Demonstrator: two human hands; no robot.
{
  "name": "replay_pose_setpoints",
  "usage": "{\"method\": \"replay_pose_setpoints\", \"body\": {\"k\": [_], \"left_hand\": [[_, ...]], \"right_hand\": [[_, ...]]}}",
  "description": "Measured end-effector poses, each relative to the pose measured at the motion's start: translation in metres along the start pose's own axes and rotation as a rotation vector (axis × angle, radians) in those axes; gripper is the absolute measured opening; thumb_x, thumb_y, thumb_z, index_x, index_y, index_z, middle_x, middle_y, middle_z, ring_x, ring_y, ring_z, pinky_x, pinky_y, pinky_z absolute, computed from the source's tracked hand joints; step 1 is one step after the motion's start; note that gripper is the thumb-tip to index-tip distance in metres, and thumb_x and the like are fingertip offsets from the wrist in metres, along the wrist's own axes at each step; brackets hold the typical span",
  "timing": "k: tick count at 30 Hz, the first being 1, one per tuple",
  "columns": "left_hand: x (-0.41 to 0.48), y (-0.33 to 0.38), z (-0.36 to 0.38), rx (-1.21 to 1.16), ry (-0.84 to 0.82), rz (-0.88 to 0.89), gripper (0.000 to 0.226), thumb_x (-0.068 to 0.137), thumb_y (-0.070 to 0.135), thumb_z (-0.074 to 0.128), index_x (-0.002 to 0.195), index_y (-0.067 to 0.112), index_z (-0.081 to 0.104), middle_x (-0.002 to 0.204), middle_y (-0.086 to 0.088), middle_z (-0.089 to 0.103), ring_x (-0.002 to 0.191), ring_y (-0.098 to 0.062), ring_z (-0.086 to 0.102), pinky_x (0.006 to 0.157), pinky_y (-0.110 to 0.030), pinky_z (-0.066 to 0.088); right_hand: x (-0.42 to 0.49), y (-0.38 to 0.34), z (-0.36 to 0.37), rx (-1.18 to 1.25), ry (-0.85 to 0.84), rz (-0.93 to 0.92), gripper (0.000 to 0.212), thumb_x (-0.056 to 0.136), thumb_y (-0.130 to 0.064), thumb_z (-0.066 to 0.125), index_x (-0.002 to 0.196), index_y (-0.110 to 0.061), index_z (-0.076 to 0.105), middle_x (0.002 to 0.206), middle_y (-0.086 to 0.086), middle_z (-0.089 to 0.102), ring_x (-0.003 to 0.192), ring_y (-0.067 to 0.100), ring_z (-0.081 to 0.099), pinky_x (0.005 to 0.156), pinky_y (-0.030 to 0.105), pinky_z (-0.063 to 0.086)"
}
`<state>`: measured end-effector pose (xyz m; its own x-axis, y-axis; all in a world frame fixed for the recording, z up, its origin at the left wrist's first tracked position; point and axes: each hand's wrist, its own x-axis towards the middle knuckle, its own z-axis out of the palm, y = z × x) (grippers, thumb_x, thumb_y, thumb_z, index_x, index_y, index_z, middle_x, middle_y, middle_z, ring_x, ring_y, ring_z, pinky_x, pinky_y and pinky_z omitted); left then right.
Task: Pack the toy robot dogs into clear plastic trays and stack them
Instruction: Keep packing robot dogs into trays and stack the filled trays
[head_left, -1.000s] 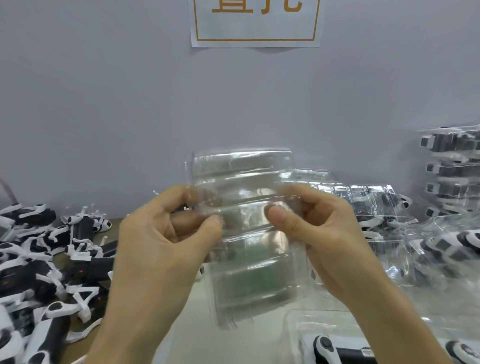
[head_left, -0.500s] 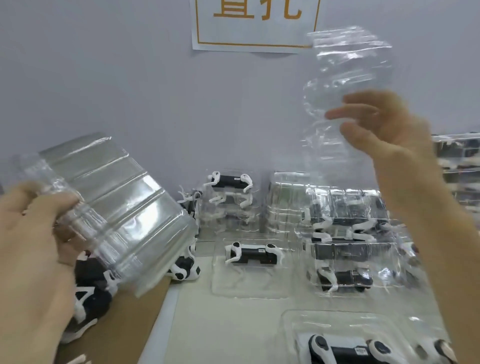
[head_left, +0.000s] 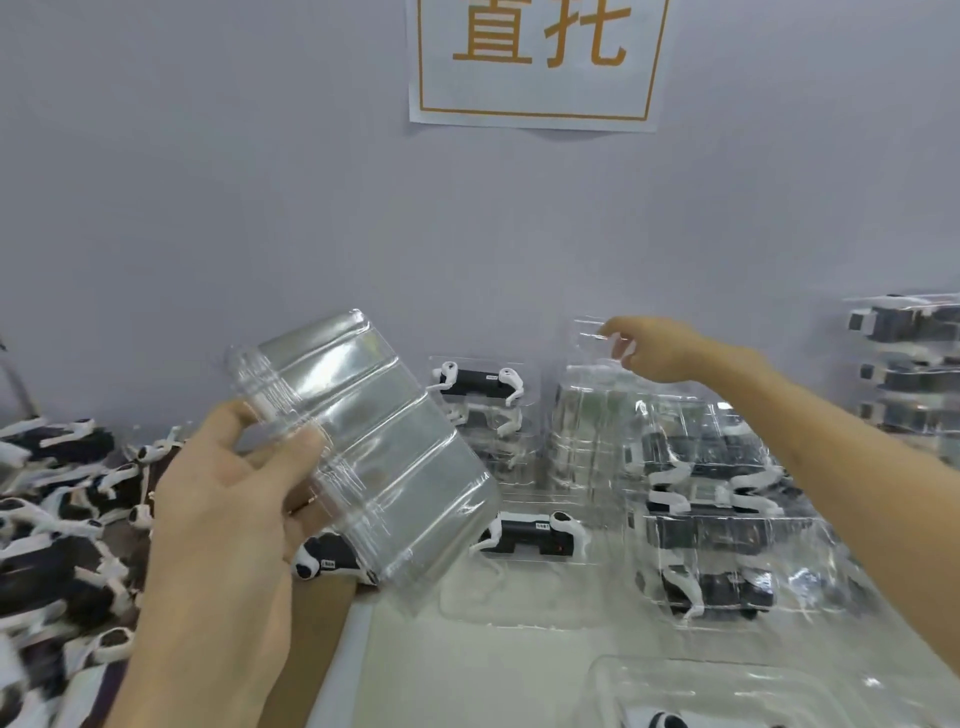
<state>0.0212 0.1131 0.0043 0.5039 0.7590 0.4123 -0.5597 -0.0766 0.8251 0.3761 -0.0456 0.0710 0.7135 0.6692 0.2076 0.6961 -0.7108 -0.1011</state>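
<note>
Grey wall behind, bearing a paper sign (head_left: 535, 57) with orange characters; pale table (head_left: 493, 670) below.

- Left hand (head_left: 223, 519): fingers and thumb clamped on one end of a nested stack of clear plastic trays (head_left: 374, 457), held tilted above the table's left edge.
- Right hand (head_left: 654, 353): reaching to the wall, fingertips pinching a single clear tray (head_left: 592, 332) just above a pile of empty trays (head_left: 587, 431).
- Loose toy robot dogs (head_left: 57, 519): black and white, heaped at far left.
- Packed trays: one stack (head_left: 480, 382) against the wall, one single tray with a dog (head_left: 530, 535) mid-table, a leaning stack (head_left: 711, 499) under the right forearm, a tall stack (head_left: 909, 374) at far right.
</note>
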Motion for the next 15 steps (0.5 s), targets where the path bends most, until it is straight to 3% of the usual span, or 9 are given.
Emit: {"method": "replay_pose_setpoints", "body": {"k": [4,7,9,11,13,15], "left_hand": [[-0.001,-0.001,0.005,-0.009,-0.003,-0.019,0.022,0.093,-0.003,0.055,0.083,0.017,0.057,0.056,0.007,0.062,0.05,-0.01,0.063,0.049,-0.027,0.057],[-0.002,-0.002,0.01,-0.031,0.012,-0.048,0.023,0.094,-0.003,0.054,0.083,0.017,0.056,0.056,0.008,0.06,0.048,-0.008,0.062,0.054,-0.033,0.061],[-0.002,-0.003,0.01,-0.042,0.013,-0.055,0.023,0.095,-0.004,0.053,0.084,0.016,0.056,0.054,0.009,0.058,0.046,-0.007,0.059,0.056,-0.035,0.062],[-0.004,-0.002,0.013,-0.055,0.022,-0.053,0.024,0.095,-0.004,0.053,0.082,0.017,0.056,0.053,0.011,0.057,0.045,-0.005,0.057,0.054,-0.033,0.061],[-0.006,-0.004,0.013,-0.04,0.042,-0.039,0.025,0.095,-0.002,0.055,0.08,0.018,0.057,0.056,0.01,0.057,0.046,-0.004,0.056,0.05,-0.027,0.057],[-0.002,-0.006,0.008,-0.065,0.102,-0.033,0.026,0.095,0.0,0.057,0.079,0.021,0.056,0.061,0.007,0.058,0.049,-0.005,0.055,0.048,-0.024,0.055]], "right_hand": [[0.005,0.001,0.008,0.033,-0.024,-0.021,0.052,0.09,0.003,0.048,0.134,-0.023,0.056,0.108,-0.007,0.062,0.105,0.019,0.056,0.095,0.034,0.046],[0.003,0.001,0.015,0.006,-0.119,-0.023,0.048,0.091,-0.001,0.048,0.131,-0.025,0.059,0.117,-0.004,0.063,0.104,0.017,0.055,0.088,0.027,0.041],[0.0,0.001,0.014,0.014,-0.127,-0.019,0.045,0.088,0.003,0.049,0.121,-0.024,0.064,0.108,-0.006,0.066,0.097,0.016,0.058,0.083,0.026,0.042],[-0.008,-0.004,0.005,0.049,0.018,-0.016,0.04,0.086,0.006,0.049,0.108,-0.023,0.065,0.094,-0.008,0.067,0.097,0.019,0.063,0.082,0.03,0.046],[-0.019,-0.016,-0.009,0.125,0.314,-0.019,0.035,0.088,0.002,0.051,0.108,-0.024,0.066,0.092,-0.005,0.068,0.098,0.023,0.063,0.091,0.037,0.048],[-0.041,-0.04,-0.023,0.25,0.586,-0.13,0.029,0.092,-0.005,0.054,0.109,-0.026,0.067,0.093,-0.003,0.069,0.089,0.019,0.06,0.09,0.036,0.047]]}}
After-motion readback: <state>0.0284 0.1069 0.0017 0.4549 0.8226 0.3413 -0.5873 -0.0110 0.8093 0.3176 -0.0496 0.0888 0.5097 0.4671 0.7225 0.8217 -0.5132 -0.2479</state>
